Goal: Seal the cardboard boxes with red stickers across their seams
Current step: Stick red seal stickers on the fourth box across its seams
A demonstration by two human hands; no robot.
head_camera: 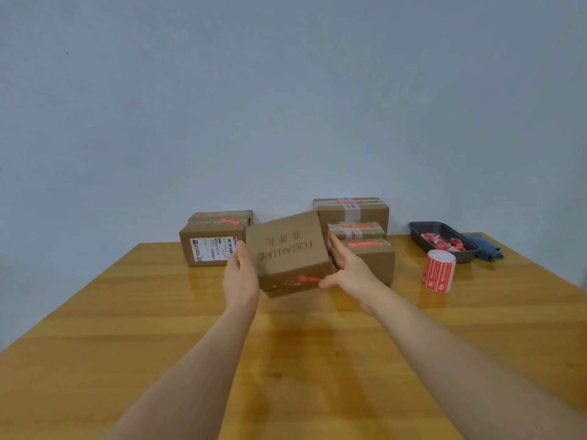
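A brown cardboard box (287,249) with upside-down printed lettering is held tilted above the table between both hands. My left hand (239,274) presses its left side and my right hand (347,268) grips its right side, thumb under the front edge. A red sticker (306,278) crosses the seam on the box's near face. A roll of red stickers (439,270) stands on the table to the right.
Sealed boxes with red stickers sit at the back: one with a shipping label (211,246) on the left, a stack (355,217) on the right behind my hand. A dark tray (444,241) holding crumpled red backing scraps and a blue cloth (487,247) lie far right on the wooden table (286,360).
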